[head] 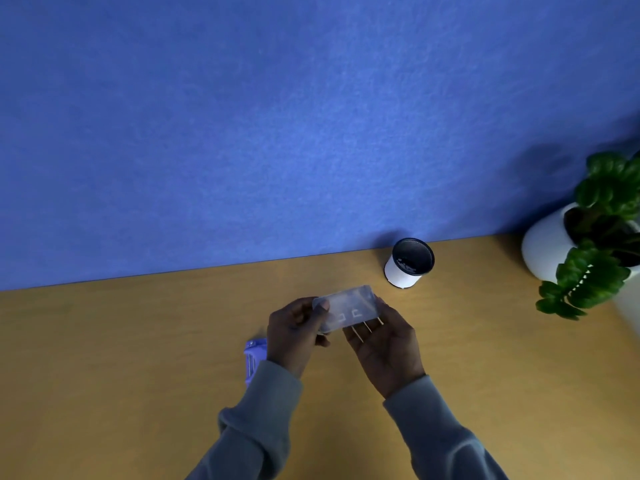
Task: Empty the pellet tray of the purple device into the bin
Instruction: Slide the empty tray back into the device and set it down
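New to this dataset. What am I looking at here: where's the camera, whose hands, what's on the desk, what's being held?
There is no robot here. One wide-angle camera sits on a person's head and looks forward and down, so the arms in grey sleeves are the wearer's own. Both the left hand and the right hand hold a clear plastic pellet tray above the wooden desk. The purple device lies on the desk, partly hidden behind the left wrist. Farther back, by the blue wall, stands a small white bin with a dark inside. A potted plant in a white pot sits at the right edge.
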Action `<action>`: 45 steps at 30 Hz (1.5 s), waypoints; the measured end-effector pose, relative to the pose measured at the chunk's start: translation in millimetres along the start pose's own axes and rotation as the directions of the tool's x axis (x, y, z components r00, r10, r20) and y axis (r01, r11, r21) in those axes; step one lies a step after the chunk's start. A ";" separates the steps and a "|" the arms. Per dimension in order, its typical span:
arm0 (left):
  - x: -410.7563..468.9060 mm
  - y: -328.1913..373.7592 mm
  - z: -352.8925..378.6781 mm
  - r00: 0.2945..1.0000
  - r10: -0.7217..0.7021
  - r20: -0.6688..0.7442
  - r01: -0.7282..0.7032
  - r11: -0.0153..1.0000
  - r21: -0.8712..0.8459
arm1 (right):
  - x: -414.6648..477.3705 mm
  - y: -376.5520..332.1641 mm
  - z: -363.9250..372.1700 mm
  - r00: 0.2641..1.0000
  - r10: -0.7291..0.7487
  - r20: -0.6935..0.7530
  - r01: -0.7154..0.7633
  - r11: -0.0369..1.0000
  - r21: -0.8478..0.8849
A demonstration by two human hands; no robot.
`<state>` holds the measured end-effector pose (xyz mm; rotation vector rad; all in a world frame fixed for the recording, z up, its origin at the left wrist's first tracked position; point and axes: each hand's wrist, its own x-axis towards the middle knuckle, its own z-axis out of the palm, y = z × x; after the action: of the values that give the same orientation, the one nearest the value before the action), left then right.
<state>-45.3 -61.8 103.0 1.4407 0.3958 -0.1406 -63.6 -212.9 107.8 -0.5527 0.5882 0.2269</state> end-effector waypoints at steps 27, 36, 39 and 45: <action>-58.7 -14.6 -44.2 0.998 -0.039 0.039 0.029 0.974 0.227 | 8.0 31.5 12.9 0.941 0.227 0.249 -0.208 0.973 -0.103; -7.1 -55.6 -91.7 0.963 0.091 -0.255 0.121 0.696 0.708 | 13.2 37.2 7.0 0.932 0.264 0.247 -0.259 0.964 -0.054; -0.5 -69.4 -97.2 0.967 0.032 -0.251 0.183 0.595 0.783 | 15.1 42.3 2.3 0.926 0.285 0.248 -0.281 0.958 -0.050; 5.0 -78.3 -101.8 0.946 -0.058 -0.318 0.289 0.595 0.750 | 17.8 50.5 -6.5 0.928 0.285 0.240 -0.281 0.958 -0.052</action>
<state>-84.7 28.2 20.1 2.3298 0.7615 -0.3176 -70.0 -173.6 71.4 -0.4455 0.4229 0.5664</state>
